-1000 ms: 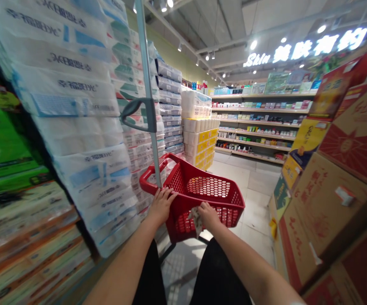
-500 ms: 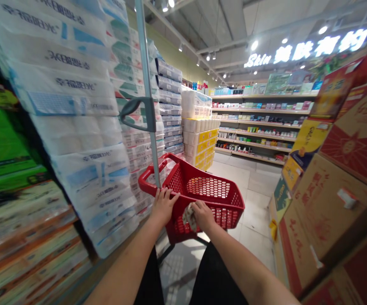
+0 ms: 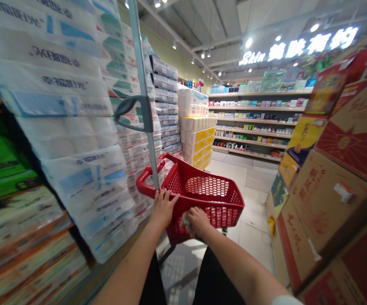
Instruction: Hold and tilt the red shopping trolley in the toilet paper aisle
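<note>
A red plastic shopping cart (image 3: 213, 201) with a perforated basket stands in front of me, a tall grey metal pole (image 3: 153, 156) rising from its handle end. Over the near rim, close to the pole's foot, my left hand (image 3: 163, 207) has its fingers hooked and holds the cart. My right hand (image 3: 198, 220) is closed on a crumpled pale cloth (image 3: 184, 222), pressed against the basket's near side wall. Part of the cloth is hidden beneath the fingers.
Stacked toilet paper packs (image 3: 62, 106) rise close on the left, with more packs (image 3: 196, 140) beyond the cart. Cardboard boxes (image 3: 326, 203) are piled along the right. A tiled aisle (image 3: 249, 203) leads to product shelves (image 3: 256, 123) at the back.
My right hand has shifted slightly left and down on the cart's side with the cloth. The left hand stays on the rim. The view has turned a little to the right.
</note>
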Demonstrator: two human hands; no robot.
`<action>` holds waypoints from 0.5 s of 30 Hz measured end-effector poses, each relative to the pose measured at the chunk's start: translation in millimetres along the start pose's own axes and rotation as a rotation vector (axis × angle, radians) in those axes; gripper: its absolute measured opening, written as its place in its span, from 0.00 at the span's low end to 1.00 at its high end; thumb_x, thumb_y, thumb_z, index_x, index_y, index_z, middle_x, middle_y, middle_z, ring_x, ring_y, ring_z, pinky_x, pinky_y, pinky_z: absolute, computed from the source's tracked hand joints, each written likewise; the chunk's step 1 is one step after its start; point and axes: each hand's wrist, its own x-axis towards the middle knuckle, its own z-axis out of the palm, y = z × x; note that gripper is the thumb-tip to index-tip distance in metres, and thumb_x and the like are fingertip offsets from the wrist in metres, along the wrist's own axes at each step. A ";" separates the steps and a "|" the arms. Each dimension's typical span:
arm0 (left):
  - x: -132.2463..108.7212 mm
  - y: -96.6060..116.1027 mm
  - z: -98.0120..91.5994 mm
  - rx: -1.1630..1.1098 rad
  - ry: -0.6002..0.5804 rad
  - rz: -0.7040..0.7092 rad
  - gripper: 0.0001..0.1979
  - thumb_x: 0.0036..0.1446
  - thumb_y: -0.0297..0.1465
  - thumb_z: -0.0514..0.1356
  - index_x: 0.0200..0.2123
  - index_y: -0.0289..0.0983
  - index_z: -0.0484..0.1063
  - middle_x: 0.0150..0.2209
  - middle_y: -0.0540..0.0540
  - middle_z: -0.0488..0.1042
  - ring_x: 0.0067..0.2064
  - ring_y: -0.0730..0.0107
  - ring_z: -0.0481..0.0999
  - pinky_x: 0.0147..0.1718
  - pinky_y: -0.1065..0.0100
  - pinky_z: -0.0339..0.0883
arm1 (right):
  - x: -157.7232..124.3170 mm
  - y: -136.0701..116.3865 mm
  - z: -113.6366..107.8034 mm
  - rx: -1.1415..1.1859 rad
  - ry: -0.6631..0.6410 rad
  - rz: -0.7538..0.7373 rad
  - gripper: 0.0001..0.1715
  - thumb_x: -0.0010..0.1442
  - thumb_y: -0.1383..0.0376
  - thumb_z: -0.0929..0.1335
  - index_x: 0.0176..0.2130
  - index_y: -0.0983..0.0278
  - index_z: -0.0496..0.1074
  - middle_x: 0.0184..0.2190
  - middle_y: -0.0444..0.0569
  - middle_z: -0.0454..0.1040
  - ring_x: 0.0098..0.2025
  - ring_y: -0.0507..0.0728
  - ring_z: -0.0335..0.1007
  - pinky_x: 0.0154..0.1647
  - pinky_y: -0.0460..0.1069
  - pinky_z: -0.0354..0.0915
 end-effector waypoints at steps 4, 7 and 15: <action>-1.5 -3.2 1.3 -0.003 0.020 -0.002 0.25 0.58 0.24 0.49 0.57 0.49 0.68 0.58 0.42 0.64 0.64 0.52 0.54 0.65 0.47 0.36 | -16.6 20.2 -3.5 -0.047 0.042 0.105 0.09 0.62 0.67 0.64 0.43 0.62 0.72 0.42 0.52 0.70 0.45 0.59 0.61 0.45 0.52 0.55; -2.5 -1.3 2.1 0.018 0.030 -0.020 0.25 0.59 0.25 0.49 0.57 0.49 0.68 0.59 0.43 0.64 0.65 0.52 0.53 0.65 0.45 0.36 | -24.8 31.5 -5.2 -0.046 -0.002 0.107 0.07 0.59 0.67 0.67 0.40 0.63 0.72 0.41 0.52 0.70 0.43 0.59 0.62 0.46 0.52 0.55; 9.0 51.2 22.1 0.040 -0.074 0.064 0.26 0.59 0.27 0.48 0.61 0.37 0.62 0.65 0.42 0.58 0.68 0.51 0.48 0.65 0.46 0.37 | -33.7 31.3 -6.2 -0.007 0.042 0.228 0.03 0.58 0.68 0.68 0.36 0.62 0.73 0.38 0.50 0.71 0.41 0.57 0.64 0.46 0.51 0.54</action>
